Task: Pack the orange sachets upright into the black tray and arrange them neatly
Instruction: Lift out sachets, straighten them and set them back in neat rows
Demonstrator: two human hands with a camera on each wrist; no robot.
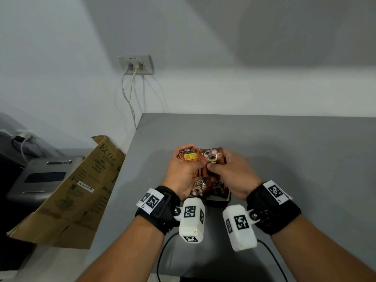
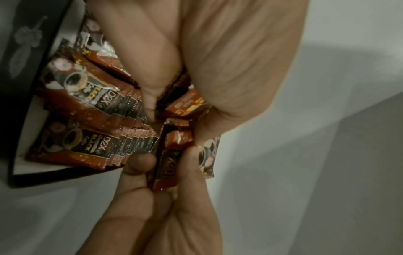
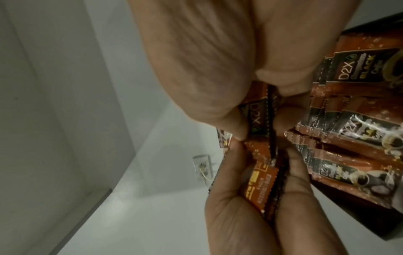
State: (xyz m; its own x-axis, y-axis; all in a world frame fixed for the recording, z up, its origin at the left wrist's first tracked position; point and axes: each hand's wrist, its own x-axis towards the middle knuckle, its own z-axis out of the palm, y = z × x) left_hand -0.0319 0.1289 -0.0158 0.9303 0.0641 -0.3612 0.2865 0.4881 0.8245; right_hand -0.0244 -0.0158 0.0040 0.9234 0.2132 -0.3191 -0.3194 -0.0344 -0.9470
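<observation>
Both hands hover over the black tray (image 1: 220, 202) near the table's front edge. My left hand (image 1: 189, 159) grips a small bundle of orange sachets (image 1: 190, 156), a yellow back label facing up. My right hand (image 1: 218, 163) pinches more orange sachets (image 1: 213, 157) right beside them. In the left wrist view the right hand (image 2: 167, 160) pinches one sachet (image 2: 166, 170) edge-on. Several orange sachets (image 2: 87, 96) stand packed in rows inside the tray (image 2: 32, 177). The right wrist view shows those rows (image 3: 348, 138) and my left hand (image 3: 250, 181) round its bundle.
The grey table (image 1: 284, 149) meets a pale wall. A flattened cardboard box (image 1: 81, 190) leans off the table's left edge over a grey machine (image 1: 40, 178). A wall socket (image 1: 136, 65) with cables hangs at the back. Black cables (image 1: 162, 251) trail from my wrists.
</observation>
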